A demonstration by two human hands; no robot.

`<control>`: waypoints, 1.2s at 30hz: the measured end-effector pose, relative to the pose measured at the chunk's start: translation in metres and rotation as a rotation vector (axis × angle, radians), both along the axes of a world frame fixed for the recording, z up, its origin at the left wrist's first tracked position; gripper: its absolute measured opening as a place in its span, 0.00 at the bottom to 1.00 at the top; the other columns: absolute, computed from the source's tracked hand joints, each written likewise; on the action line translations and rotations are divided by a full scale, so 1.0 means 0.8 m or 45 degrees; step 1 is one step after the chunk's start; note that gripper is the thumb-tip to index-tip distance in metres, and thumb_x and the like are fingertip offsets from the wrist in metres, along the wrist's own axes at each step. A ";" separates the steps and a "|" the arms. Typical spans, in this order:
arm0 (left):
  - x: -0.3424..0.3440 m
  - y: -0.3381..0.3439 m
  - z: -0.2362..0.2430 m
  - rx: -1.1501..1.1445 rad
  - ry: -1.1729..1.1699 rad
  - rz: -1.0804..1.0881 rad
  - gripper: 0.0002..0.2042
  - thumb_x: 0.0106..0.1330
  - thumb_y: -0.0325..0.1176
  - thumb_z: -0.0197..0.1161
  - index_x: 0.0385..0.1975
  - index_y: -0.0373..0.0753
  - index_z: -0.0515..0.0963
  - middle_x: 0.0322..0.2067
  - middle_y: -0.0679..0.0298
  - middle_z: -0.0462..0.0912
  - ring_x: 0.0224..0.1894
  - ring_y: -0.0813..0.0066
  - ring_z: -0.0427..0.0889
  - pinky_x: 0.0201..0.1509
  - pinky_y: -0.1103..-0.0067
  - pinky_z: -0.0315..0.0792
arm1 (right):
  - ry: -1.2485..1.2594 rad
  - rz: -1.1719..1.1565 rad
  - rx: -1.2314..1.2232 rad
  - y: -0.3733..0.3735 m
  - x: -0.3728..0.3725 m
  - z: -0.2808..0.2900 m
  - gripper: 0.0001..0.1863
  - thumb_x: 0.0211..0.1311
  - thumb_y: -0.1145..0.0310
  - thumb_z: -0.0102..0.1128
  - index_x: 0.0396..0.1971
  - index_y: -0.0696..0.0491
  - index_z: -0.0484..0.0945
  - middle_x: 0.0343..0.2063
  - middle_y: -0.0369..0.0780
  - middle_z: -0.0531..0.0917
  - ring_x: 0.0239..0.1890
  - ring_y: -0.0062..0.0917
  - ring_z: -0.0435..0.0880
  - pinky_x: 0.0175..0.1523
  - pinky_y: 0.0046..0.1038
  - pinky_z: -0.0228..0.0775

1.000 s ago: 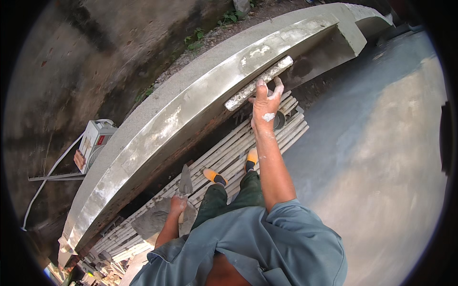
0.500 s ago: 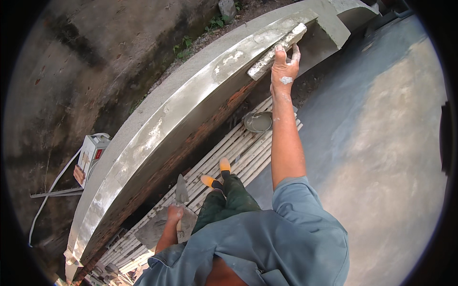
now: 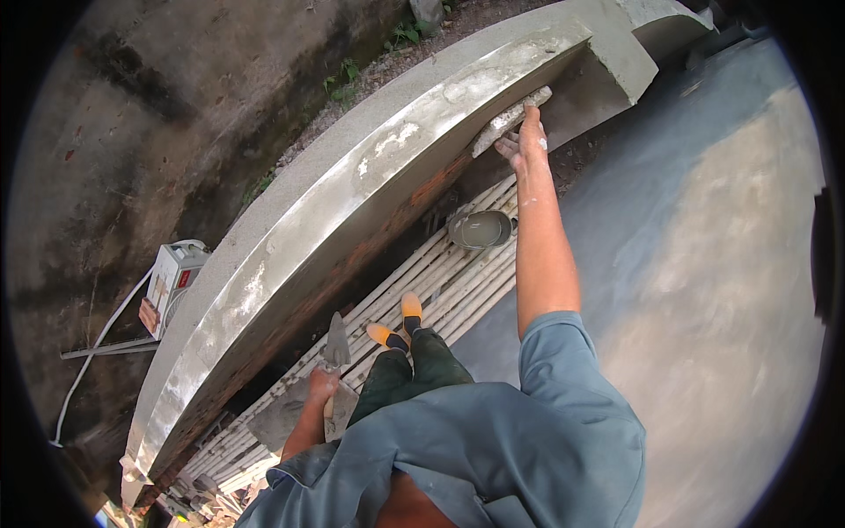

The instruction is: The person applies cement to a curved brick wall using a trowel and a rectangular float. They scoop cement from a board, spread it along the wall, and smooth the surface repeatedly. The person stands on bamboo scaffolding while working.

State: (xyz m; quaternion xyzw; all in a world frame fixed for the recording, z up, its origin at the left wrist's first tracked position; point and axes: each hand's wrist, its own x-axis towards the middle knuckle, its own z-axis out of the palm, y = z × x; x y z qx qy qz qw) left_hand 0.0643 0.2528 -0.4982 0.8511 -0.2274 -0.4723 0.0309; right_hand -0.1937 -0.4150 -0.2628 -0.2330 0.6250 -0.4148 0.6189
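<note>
My right hand point(image 3: 528, 148) reaches out on a stretched arm and grips a whitish, mortar-smeared float block point(image 3: 514, 118). The block lies against the inner face of a curved, grey-plastered concrete ledge point(image 3: 304, 220), below its top edge near the far end. Low at the left, my left hand point(image 3: 324, 385) is closed round the handle of a trowel point(image 3: 337, 341), whose pointed blade is directed away from me. Beneath that hand is a flat grey board or sheet point(image 3: 280, 421), partly hidden by my arm.
Bamboo-like poles point(image 3: 440, 273) form the footing under my orange-toed shoes. A bucket of grey mix point(image 3: 481, 230) rests on them below my right forearm. Beyond the ledge stands a pale box with a hose point(image 3: 174, 280). A large smooth grey surface point(image 3: 651, 290) spreads at the right.
My right hand has turned and brought the float block from the ledge's upper edge down onto its inner face. The left hand still holds the trowel, nearly unmoved.
</note>
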 end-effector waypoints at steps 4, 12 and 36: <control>-0.007 -0.022 0.010 -0.025 -0.068 -0.072 0.27 0.61 0.47 0.67 0.49 0.26 0.82 0.47 0.34 0.85 0.54 0.37 0.84 0.59 0.58 0.78 | 0.127 -0.069 -0.709 -0.014 -0.011 -0.013 0.47 0.66 0.40 0.63 0.74 0.57 0.61 0.56 0.48 0.80 0.49 0.38 0.84 0.43 0.41 0.80; -0.017 -0.054 0.017 0.056 0.063 0.002 0.30 0.61 0.47 0.68 0.51 0.23 0.80 0.46 0.34 0.85 0.54 0.38 0.84 0.59 0.57 0.78 | -0.161 0.071 0.234 -0.016 -0.010 -0.057 0.51 0.65 0.30 0.55 0.77 0.52 0.57 0.69 0.67 0.64 0.62 0.59 0.75 0.61 0.52 0.72; 0.004 0.005 0.059 -0.093 -0.051 0.018 0.22 0.61 0.44 0.66 0.43 0.28 0.82 0.43 0.36 0.86 0.50 0.37 0.85 0.54 0.57 0.79 | -0.155 0.127 -0.088 0.217 0.113 -0.018 0.49 0.67 0.37 0.60 0.74 0.56 0.56 0.70 0.60 0.63 0.63 0.61 0.74 0.58 0.54 0.76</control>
